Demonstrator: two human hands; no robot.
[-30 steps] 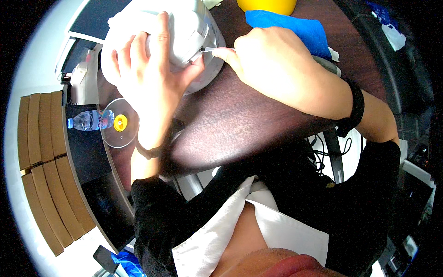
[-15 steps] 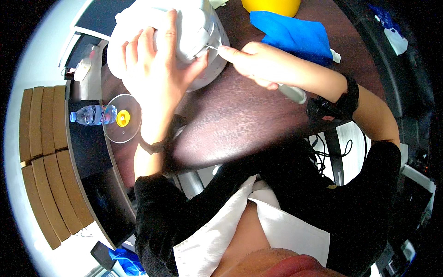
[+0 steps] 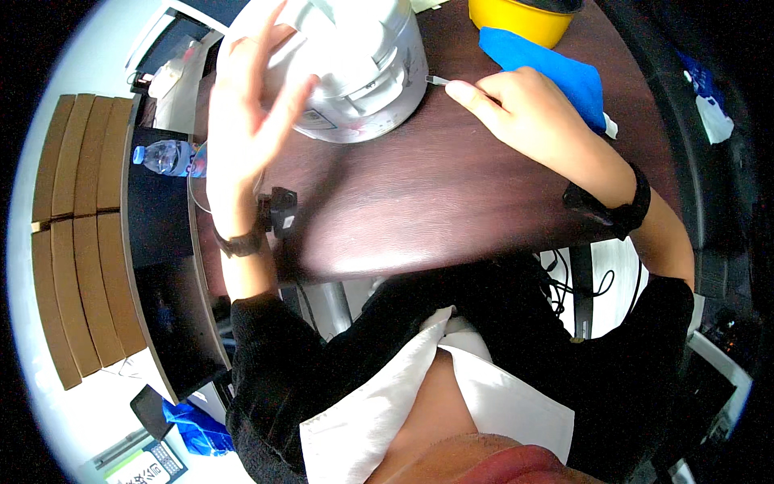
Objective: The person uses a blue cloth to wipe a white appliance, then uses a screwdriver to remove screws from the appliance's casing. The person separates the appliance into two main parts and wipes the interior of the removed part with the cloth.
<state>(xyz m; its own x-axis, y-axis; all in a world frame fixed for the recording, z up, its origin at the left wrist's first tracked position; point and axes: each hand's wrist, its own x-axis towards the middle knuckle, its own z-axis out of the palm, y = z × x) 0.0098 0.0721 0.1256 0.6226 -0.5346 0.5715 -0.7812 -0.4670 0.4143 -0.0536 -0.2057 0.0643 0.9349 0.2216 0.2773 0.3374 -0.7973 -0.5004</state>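
Observation:
A white rounded appliance that looks like a rice cooker stands on the brown table, with a recessed latch area on its front. My left hand is over its left side, fingers spread and slightly blurred; whether it touches the lid I cannot tell. Just right of the appliance, my right hand is closed round a slim tool. The tool's thin, pale tip points at the appliance and stands apart from it. Its handle is hidden in my fist, so its exact kind does not show.
A blue cloth lies behind my right hand, near a yellow bowl. Left of my left wrist are a water bottle and a clear round lid, partly covered. The table's front edge curves close to me. Brown boxes stand far left.
My right hand has drawn the tool away from the appliance's front to the right. My left hand has lifted off the front and shifted left. The view has shifted slightly.

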